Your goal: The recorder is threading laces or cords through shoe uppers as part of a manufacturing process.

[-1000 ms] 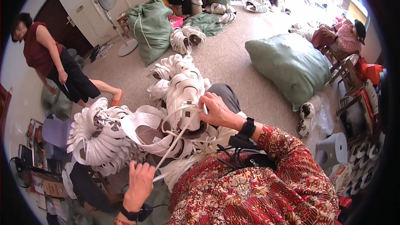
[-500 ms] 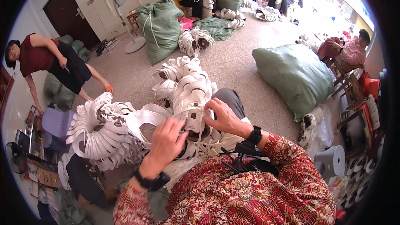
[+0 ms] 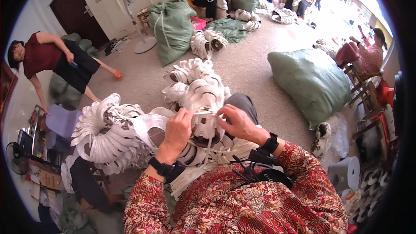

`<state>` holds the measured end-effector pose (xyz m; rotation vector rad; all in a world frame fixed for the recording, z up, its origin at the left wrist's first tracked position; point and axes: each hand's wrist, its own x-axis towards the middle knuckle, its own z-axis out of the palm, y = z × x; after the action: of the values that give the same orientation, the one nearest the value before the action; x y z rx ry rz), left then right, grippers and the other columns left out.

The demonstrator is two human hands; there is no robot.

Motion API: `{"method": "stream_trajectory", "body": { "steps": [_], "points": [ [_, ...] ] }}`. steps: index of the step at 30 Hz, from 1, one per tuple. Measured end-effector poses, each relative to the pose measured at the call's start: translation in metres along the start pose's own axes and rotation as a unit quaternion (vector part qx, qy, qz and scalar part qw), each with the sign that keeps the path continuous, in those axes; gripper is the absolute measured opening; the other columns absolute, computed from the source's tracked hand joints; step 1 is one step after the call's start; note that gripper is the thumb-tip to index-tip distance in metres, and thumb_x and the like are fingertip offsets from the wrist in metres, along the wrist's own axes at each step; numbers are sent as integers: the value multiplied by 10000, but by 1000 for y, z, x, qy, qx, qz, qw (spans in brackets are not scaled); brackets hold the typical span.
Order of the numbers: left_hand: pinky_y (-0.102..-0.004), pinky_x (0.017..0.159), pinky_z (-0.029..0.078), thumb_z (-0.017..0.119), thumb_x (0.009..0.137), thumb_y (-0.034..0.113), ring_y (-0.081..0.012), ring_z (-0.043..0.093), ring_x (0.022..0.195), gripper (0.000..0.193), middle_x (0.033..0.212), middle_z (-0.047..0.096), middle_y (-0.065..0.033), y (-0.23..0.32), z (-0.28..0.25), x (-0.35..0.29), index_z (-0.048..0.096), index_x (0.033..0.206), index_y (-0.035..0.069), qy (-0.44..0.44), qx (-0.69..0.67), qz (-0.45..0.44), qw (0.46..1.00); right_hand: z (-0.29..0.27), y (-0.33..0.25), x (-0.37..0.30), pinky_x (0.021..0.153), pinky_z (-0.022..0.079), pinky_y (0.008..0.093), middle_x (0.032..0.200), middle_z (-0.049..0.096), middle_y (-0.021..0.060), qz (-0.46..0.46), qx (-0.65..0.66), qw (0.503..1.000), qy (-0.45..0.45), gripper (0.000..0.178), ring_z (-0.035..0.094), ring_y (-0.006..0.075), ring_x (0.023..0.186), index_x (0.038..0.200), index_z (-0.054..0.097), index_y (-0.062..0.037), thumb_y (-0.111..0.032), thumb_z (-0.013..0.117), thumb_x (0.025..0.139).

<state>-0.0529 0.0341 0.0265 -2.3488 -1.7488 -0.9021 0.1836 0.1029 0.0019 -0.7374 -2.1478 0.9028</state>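
White shoe: I have it [image 3: 205, 125] at the middle of my view, in front of the wearer's body and between the two hands. Its long axis runs near to far, with the dark opening at the near end.
Left hand: it [image 3: 177, 129] comes in from the near left, wrist bent, thumb and fingertips bunched together right beside the shoe's left edge.
Right hand: it [image 3: 238, 123] comes in from the right, palm down, fingers curled and slightly spread, the tips at the shoe's right edge.
Grasp: from here I cannot tell whether either hand has the lace pinched; the fingertips are too small and too bright.
Lace: I see a white lace [image 3: 203, 112] lying left to right over the shoe, square to its long axis, between the two sets of fingertips.
Key relation: the shoe lies just right of the left fingertips and just left of the right ones; I would call neither hand clearly nearer.
Shoe row: more white shoes [image 3: 190, 70] are packed together on the far side.
Shoe pile: a curved heap [image 3: 106, 136] of similar shoes sits to the left, well apart from the right hand.
Lace bundle: loose white laces [image 3: 190, 183] lie near, against the patterned shirt [image 3: 255, 208].
Green sack: a full one [image 3: 310, 84] lies on the floor to the far right.
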Motion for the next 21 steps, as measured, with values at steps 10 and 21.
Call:
{"method": "stream_trajectory", "body": {
  "steps": [10, 21],
  "points": [
    [-392, 607, 586, 568, 891, 36, -350, 704, 768, 319, 1084, 651, -205, 49, -33, -9, 609, 1204, -7, 4, 6, 18, 1000, 23, -14, 36, 762, 502, 406, 878, 633, 155, -129, -70, 986, 74, 120, 614, 342, 861, 927, 625, -4, -75, 664, 839],
    [-460, 734, 531, 531, 951, 39, -427, 651, 864, 189, 962, 649, -233, 11, -23, -11, 616, 1108, -24, -1, -135, -75, 988, -35, 35, 17, 492, 471, 245, 761, 633, 48, 155, 389, 874, 245, 225, 585, 101, 589, 913, 575, -71, -183, 425, 1039]
  ]
}}
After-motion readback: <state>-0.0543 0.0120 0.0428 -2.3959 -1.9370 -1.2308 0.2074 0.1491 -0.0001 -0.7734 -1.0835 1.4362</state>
